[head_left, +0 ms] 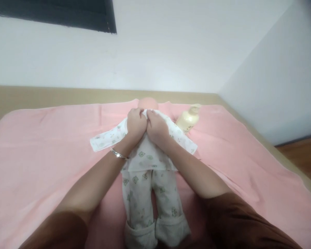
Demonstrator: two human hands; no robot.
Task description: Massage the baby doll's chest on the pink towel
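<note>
At the bottom of the frame, the brown sleeves (235, 218) are cut off by the edge. Between them, at bottom centre, the pants (140, 199) of soft printed fabric have thick folded cuffs, whose lower ends are dim. Above, the shirt (147, 159) of the same print lies at the centre with arms spread, partly covered by the hands. The left hand (136, 125), below a shiny bracelet (118, 154), and the right hand (157, 126) touch each other, fingers curled closed, gripping the shirt near its neck; most fingertips are hidden. Right of centre, a smooth cream bottle (188, 120) leans on the wrinkled pink cloth (54, 138). Behind the hands, a smooth round thing (148, 103) is mostly hidden. Farthest is the white wall (171, 52), with a dark panel (54, 14) cut off at upper left.
</note>
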